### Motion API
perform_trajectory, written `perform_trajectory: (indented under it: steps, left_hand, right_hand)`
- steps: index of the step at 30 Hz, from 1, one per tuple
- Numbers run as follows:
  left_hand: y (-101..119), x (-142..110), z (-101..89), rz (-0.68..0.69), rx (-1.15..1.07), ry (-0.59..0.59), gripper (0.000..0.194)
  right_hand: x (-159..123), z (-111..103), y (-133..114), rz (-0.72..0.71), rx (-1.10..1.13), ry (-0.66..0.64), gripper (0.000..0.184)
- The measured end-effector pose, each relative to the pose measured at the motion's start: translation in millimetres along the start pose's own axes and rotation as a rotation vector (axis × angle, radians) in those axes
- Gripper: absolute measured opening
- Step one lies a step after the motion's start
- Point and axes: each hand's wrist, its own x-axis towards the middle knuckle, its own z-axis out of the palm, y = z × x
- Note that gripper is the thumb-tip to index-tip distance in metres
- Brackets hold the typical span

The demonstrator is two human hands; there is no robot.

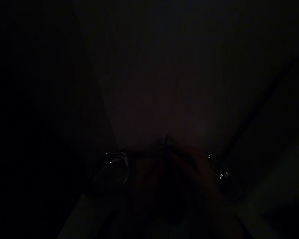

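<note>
The view is very dark. My right hand (198, 164) reaches in from the lower right, its fingers pinched toward a small dark piece with an upright edge (166, 141); what kind of thing it is I cannot make out. Left of it, my left hand (147, 171) is a dim shape close to the same spot, its fingers lost in shadow. A round dish with a shiny rim (126, 159) stands to the left of my hands. Partly behind my right hand and wrist, a second shiny round dish (223, 176) holds something that glints.
A pale surface (149, 109) stretches beyond my hands, with a straight edge on its left. A dark diagonal line (259, 106) runs along the right. Lighter patches (77, 212) show at the lower left. Deep shadow hides the rest.
</note>
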Motion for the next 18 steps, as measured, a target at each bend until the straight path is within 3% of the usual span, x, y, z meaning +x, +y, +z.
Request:
perform_trajectory:
  steps: [5,8,10,13,18]
  left_hand:
    - [7.5,6.0,-0.9,-0.109,-0.018,0.043,0.043]
    - [3.4,5.8,-0.6,0.028,-0.042,0.108,0.034]
    - [-1.4,4.1,-0.6,0.090,-0.059,0.086,0.028]
    - [-4.7,1.3,-0.4,0.071,-0.058,0.002,0.025]
    - [4.4,-0.6,2.5,0.010,-0.014,0.024,0.031]
  right_hand:
    - [-9.2,3.8,-17.0,-0.092,0.001,0.060,0.028]
    - [-8.3,4.7,-14.5,-0.077,0.011,0.062,0.030]
    - [-5.3,3.3,-7.9,-0.028,-0.002,0.051,0.035]
    - [-0.1,-1.1,3.2,0.023,-0.021,0.038,0.038]
    - [2.7,-5.6,5.2,0.018,-0.033,0.015,0.032]
